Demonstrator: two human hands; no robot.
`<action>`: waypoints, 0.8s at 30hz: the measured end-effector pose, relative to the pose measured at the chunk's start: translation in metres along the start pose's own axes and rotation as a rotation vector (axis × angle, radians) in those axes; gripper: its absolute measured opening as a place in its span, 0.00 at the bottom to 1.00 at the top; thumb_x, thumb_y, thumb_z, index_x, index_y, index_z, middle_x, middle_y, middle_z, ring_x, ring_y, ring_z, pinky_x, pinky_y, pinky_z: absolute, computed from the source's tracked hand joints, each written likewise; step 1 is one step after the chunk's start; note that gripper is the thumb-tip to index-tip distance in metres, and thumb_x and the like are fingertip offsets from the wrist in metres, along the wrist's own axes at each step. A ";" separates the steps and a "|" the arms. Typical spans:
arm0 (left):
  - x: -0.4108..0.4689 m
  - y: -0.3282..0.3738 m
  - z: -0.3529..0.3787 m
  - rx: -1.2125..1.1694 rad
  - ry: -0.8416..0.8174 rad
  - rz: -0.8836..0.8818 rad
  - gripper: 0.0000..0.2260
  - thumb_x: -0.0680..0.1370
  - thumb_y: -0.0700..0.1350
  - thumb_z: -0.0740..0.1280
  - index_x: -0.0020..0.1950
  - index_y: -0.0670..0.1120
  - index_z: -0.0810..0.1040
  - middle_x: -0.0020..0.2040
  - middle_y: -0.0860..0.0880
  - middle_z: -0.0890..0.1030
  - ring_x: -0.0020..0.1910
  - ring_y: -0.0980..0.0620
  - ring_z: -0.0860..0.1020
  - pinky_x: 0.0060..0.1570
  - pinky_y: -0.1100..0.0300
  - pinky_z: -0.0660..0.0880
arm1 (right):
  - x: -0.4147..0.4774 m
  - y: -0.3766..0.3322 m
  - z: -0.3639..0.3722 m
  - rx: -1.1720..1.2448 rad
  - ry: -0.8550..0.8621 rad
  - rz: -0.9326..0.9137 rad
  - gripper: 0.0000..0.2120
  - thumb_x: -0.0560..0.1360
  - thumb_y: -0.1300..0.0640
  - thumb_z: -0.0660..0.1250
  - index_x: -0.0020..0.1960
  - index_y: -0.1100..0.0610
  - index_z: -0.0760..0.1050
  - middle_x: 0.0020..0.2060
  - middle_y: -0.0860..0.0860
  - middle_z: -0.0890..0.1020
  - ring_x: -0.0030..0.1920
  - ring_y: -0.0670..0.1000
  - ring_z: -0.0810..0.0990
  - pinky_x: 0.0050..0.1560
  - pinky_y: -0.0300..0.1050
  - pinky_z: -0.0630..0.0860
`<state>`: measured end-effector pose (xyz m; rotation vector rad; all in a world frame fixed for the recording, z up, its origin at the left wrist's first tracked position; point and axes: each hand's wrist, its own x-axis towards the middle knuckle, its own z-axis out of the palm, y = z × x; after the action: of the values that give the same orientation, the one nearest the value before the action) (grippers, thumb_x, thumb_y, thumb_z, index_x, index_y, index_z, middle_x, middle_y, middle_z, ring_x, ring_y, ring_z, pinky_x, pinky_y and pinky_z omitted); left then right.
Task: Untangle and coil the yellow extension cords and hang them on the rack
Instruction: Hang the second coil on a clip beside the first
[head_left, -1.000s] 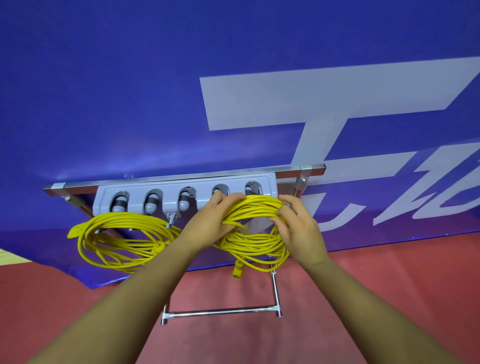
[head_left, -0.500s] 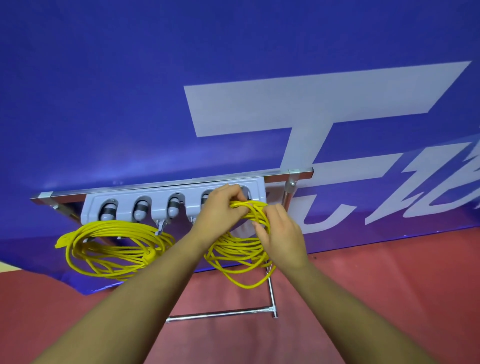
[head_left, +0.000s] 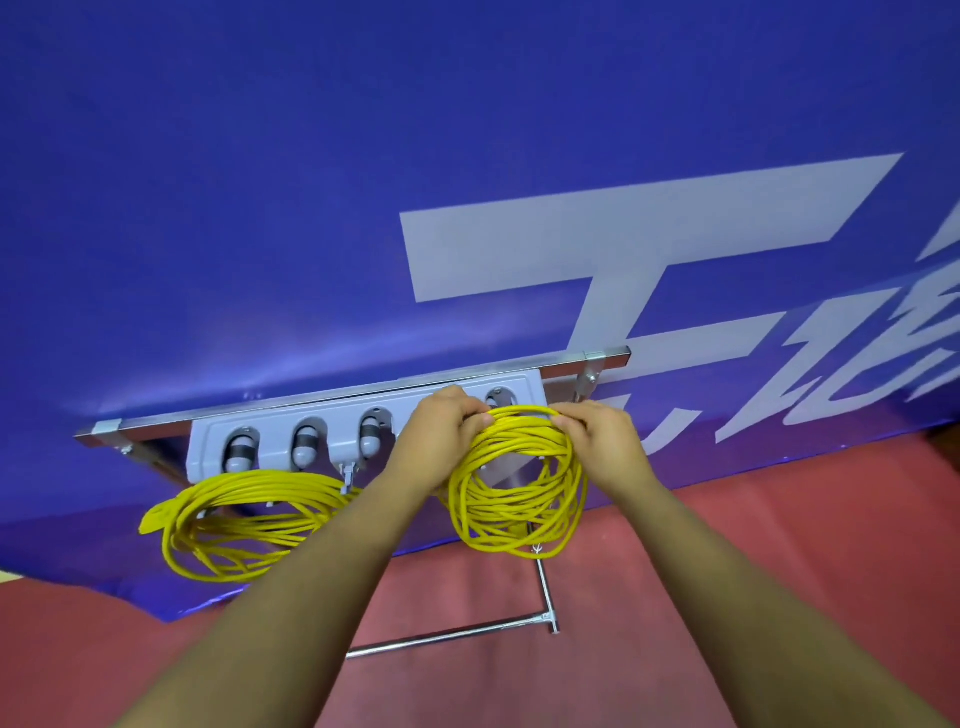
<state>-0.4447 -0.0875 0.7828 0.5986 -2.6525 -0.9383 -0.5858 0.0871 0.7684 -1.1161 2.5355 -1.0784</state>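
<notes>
A grey rack (head_left: 332, 415) with several rounded pegs is fixed to a chrome rail, seen from above. One coiled yellow cord (head_left: 244, 519) hangs from the rack's left pegs. A second yellow coil (head_left: 514, 493) hangs at the right end of the rack, its top bundle at the rightmost peg. My left hand (head_left: 441, 441) grips the top of this coil on its left side. My right hand (head_left: 597, 441) pinches the top strands on the right. Whether the coil's loop sits over the peg is hidden by my hands.
A blue banner (head_left: 363, 208) with white lettering stands behind the rack. The chrome stand's foot bar (head_left: 452, 631) and upright (head_left: 543, 577) lie below on the red floor (head_left: 779, 545).
The coil has opened out from a bunched bundle into a round loop hanging lower at the rack's right end. My hands have moved apart along its top.
</notes>
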 end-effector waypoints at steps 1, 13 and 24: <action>-0.001 -0.002 0.001 0.024 -0.005 0.012 0.10 0.77 0.47 0.67 0.57 0.48 0.81 0.47 0.48 0.80 0.50 0.46 0.77 0.51 0.55 0.72 | 0.000 0.001 -0.001 0.017 -0.009 0.017 0.09 0.77 0.56 0.67 0.57 0.54 0.81 0.42 0.54 0.84 0.47 0.57 0.81 0.50 0.49 0.76; -0.002 -0.020 0.012 0.197 -0.010 0.130 0.08 0.76 0.40 0.63 0.49 0.46 0.82 0.51 0.46 0.73 0.52 0.43 0.72 0.47 0.50 0.75 | -0.005 0.006 0.014 -0.001 0.080 -0.093 0.05 0.76 0.62 0.66 0.45 0.57 0.81 0.39 0.47 0.77 0.42 0.50 0.77 0.43 0.45 0.74; -0.032 -0.002 0.013 0.274 -0.001 0.035 0.20 0.75 0.52 0.67 0.64 0.46 0.77 0.46 0.45 0.75 0.50 0.41 0.72 0.52 0.49 0.70 | -0.021 0.015 0.009 -0.314 -0.099 -0.200 0.24 0.72 0.61 0.56 0.67 0.58 0.74 0.52 0.55 0.76 0.51 0.60 0.76 0.48 0.55 0.77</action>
<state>-0.4210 -0.0672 0.7683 0.6062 -2.8052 -0.5679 -0.5761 0.1039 0.7492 -1.4877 2.6177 -0.6549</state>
